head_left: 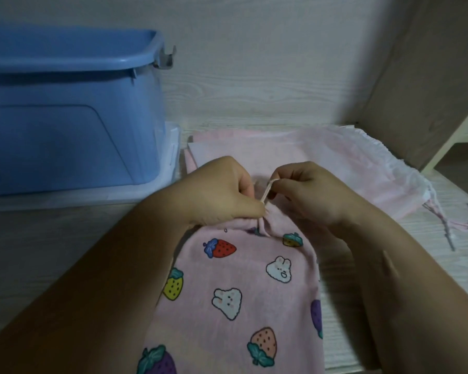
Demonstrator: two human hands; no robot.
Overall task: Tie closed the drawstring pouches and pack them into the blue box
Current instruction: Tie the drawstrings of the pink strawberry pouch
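A pink pouch (235, 298) printed with strawberries and rabbits lies on the table in front of me, its neck gathered tight at the far end. My left hand (222, 190) pinches the gathered neck. My right hand (305, 190) pinches a loop of the pale drawstring (267, 190) just above the neck. The blue box (65, 109) stands at the far left, open at the top.
Several plain pink pouches (335, 163) lie in a loose pile behind my hands, their cords (448, 228) trailing to the right. A clear lid (157, 184) sits under the blue box. A wooden shelf panel (421, 90) rises at the right.
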